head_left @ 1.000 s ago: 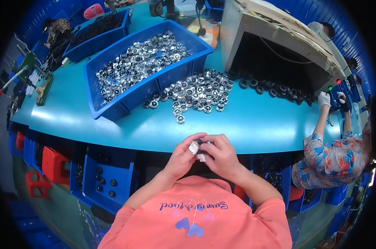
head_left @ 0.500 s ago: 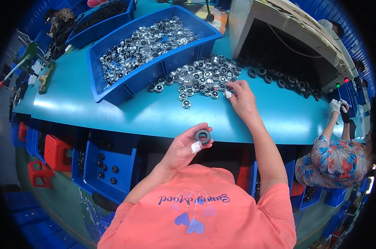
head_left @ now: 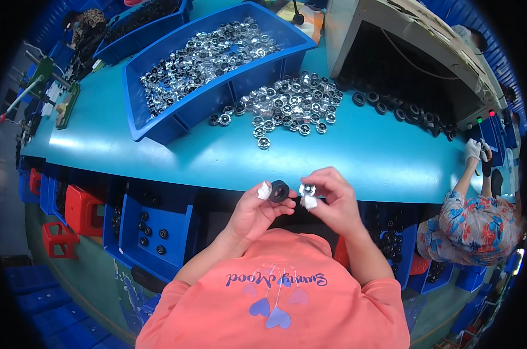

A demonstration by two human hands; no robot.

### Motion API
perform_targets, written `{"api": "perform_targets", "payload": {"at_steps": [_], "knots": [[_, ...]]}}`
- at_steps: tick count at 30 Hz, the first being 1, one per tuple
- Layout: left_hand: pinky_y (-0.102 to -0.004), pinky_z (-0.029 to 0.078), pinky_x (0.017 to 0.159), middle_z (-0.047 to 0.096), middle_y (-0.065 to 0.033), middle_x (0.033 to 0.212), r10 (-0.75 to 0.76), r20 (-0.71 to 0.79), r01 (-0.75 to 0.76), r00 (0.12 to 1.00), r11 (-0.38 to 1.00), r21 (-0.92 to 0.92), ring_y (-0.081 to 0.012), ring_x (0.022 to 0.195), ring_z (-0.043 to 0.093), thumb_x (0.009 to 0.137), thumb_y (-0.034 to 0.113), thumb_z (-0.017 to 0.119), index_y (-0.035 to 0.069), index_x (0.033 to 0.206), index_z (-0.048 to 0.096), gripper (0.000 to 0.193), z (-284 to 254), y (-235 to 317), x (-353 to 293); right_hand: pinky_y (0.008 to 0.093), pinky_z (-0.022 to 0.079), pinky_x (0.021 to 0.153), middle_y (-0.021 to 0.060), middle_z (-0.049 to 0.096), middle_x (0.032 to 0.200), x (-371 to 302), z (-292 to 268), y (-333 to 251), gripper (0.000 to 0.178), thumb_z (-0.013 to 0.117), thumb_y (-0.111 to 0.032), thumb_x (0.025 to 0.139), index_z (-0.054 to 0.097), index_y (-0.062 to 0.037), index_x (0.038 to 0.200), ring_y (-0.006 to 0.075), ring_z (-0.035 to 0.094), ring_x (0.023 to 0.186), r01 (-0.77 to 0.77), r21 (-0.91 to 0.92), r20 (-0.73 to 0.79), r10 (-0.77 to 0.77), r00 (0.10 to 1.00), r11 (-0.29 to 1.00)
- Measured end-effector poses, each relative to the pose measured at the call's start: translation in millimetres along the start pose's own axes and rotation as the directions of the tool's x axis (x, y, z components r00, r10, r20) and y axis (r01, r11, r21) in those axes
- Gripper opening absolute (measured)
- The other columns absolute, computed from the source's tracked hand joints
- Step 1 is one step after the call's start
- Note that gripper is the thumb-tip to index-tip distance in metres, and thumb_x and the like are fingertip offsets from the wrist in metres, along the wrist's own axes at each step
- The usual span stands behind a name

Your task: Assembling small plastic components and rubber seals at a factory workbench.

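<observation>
My left hand [head_left: 256,210] grips a small black rubber tyre [head_left: 279,191] between thumb and fingers, its opening turned toward the right. Close beside it, my right hand [head_left: 335,199] pinches a shiny chrome wheel hub [head_left: 306,190]. Tyre and hub are a small gap apart, just off the table's near edge. White wrapping covers a fingertip or thumb on each hand. Beyond the hands, a pile of chrome wheel hubs [head_left: 292,104] lies loose on the teal table [head_left: 217,166].
A large blue bin [head_left: 185,113] of chrome hubs stands behind the pile. To the right, black tyres [head_left: 400,112] spill from a box-like machine [head_left: 353,43]. Blue bins [head_left: 182,232] with black wheels sit under the table edge. A co-worker in a floral shirt [head_left: 478,224] works at right.
My right hand has drawn back from the pile toward my left hand, bringing a chrome hub. My left hand has tilted the tyre to face it.
</observation>
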State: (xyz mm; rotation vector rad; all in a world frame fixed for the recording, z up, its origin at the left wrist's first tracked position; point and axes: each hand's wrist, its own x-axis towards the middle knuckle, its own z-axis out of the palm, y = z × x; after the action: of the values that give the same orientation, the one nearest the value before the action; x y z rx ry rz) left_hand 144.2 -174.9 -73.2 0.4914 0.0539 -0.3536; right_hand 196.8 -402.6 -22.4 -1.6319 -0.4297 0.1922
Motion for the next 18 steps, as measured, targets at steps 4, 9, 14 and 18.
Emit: {"api": "perform_targets", "payload": {"at_steps": [4, 9, 14, 18], "knots": [[-0.0441, 0.06, 0.091, 0.068, -0.0221, 0.123, -0.091, -0.051, 0.087, 0.995, 0.994, -0.067, -0.0309, 0.102, 0.07, 0.114, 0.038, 0.047, 0.003, 0.114, 0.066, 0.04, 3, -5, 1, 0.0283, 0.059, 0.088, 0.0089, 0.061, 0.123, -20, 16, 13, 0.037, 0.078, 0.005, 0.086, 0.074, 0.0006, 0.123, 0.0146, 0.067, 0.102, -0.087, 0.2, -0.041, 0.097, 0.994, 0.976], [-0.0414, 0.054, 0.088, 0.066, -0.0169, 0.121, -0.081, -0.016, 0.079, 0.997, 0.99, -0.121, -0.0268, 0.097, 0.064, 0.113, 0.033, 0.049, 0.004, 0.112, 0.065, 0.034, -2, -10, 2, 0.0271, 0.058, 0.086, 0.0076, 0.064, 0.119, -25, 20, 16, 0.035, 0.08, 0.006, 0.085, 0.071, 0.0028, 0.119, 0.0122, 0.068, 0.099, -0.189, 0.35, -0.07, 0.226, 0.972, 0.918], [-0.0392, 0.052, 0.09, 0.066, -0.015, 0.122, -0.032, 0.035, 0.035, 0.999, 0.994, -0.107, -0.0252, 0.1, 0.063, 0.112, 0.031, 0.052, 0.005, 0.113, 0.063, 0.028, -2, -13, 5, 0.0268, 0.059, 0.081, 0.0057, 0.068, 0.11, -21, 21, 14, 0.034, 0.081, 0.004, 0.085, 0.073, -0.0001, 0.117, 0.0113, 0.069, 0.092, -0.073, 0.154, -0.119, 0.092, 0.989, 0.985], [-0.0397, 0.053, 0.095, 0.067, -0.0121, 0.124, -0.034, -0.058, 0.033, 0.998, 0.999, -0.029, -0.0236, 0.107, 0.065, 0.109, 0.026, 0.059, 0.004, 0.13, 0.061, 0.031, 9, -10, 2, 0.0267, 0.059, 0.074, 0.006, 0.069, 0.104, -22, 25, 5, 0.034, 0.083, 0.002, 0.083, 0.075, -0.0027, 0.116, 0.012, 0.069, 0.085, 0.008, -0.102, -0.111, -0.019, 0.994, 0.995]]}}
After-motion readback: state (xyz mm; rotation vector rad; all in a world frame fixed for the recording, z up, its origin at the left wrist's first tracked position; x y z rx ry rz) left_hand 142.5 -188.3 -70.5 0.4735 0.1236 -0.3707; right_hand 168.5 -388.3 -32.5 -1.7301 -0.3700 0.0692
